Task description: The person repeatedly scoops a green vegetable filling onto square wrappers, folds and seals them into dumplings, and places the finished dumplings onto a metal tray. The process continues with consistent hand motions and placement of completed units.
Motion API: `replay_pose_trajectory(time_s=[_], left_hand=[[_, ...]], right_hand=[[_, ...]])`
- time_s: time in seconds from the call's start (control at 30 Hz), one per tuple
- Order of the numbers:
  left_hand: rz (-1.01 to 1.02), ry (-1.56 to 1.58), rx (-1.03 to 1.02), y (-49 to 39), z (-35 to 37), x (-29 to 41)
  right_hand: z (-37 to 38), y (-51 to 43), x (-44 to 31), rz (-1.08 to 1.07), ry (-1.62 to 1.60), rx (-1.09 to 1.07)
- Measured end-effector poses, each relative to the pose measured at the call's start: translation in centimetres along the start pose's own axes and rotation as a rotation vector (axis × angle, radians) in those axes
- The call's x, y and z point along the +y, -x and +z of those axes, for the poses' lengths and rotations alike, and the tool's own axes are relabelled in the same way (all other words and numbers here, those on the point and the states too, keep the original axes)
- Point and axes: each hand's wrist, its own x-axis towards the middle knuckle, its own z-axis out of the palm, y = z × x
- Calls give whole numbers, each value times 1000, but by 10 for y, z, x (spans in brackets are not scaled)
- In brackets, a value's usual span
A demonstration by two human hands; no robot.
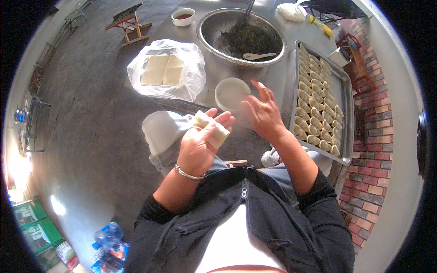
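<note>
A partly folded dough wrapper lies across my left hand, held by the thumb against the palm and fingers. My right hand is empty, fingers spread and slightly blurred, at the right rim of a small white bowl. Square dough wrappers sit in an opened clear plastic bag to the left. Behind the small bowl stands a large steel bowl with dark green filling and a white spoon. On the right, a metal tray holds rows of folded dumplings.
A white cup of dark liquid stands at the back left of the metal table. A tied white bag and a yellow item lie at the back right. A small wooden stool stands on the floor beyond the table.
</note>
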Motion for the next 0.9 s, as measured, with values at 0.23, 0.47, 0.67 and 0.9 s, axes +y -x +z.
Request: replay_pose_trajectory(time_s=[0.23,0.47,0.67,0.9], left_hand=[[-80,-251,-80,2,-15,9],[-90,-640,-395,-2,-15,18],[-68,-954,-563,-2,3,26],[47,-864,-651,3,14,22]], right_hand=[[28,-2,11,10,56,-99],[-24,-21,-16,143,-422,-68],[-82,-21,-49,-104,-708,-276],[-86,-19,-59,-135,-632,-275]])
